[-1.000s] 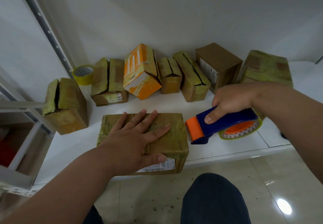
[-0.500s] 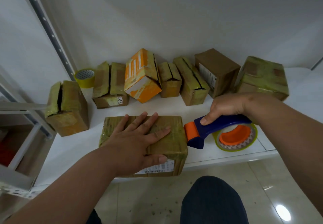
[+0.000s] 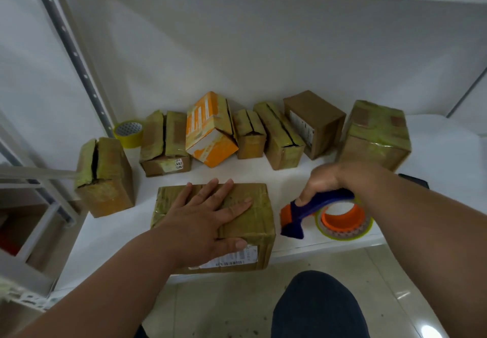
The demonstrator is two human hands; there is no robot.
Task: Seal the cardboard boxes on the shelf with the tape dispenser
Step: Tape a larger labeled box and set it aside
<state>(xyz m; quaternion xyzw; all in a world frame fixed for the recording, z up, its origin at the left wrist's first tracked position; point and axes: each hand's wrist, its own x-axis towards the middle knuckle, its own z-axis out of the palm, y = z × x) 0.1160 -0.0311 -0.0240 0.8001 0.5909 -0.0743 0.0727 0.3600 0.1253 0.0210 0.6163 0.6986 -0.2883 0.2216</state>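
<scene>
A taped cardboard box (image 3: pixel 259 221) lies at the front edge of the white shelf (image 3: pixel 113 232). My left hand (image 3: pixel 203 219) rests flat on its top, fingers spread, thumb over the front edge. Right of the box, my right hand (image 3: pixel 326 179) grips the blue handle of the tape dispenser (image 3: pixel 321 212), which rests on the shelf with its orange nose a short gap from the box's right side. Its orange hub and tape roll (image 3: pixel 345 221) lie flat. Several more boxes stand behind, some with split tops (image 3: pixel 102 177).
An orange and white box (image 3: pixel 208 132) leans in the back row. A spare yellow tape roll (image 3: pixel 129 132) sits at the back left by the grey upright post (image 3: pixel 71 47). A dark object (image 3: pixel 413 179) lies at the right. My knee (image 3: pixel 316 306) is below the shelf edge.
My right hand lowered the tape dispenser onto the shelf and drew it slightly right, away from the box. My left hand stayed flat on the box.
</scene>
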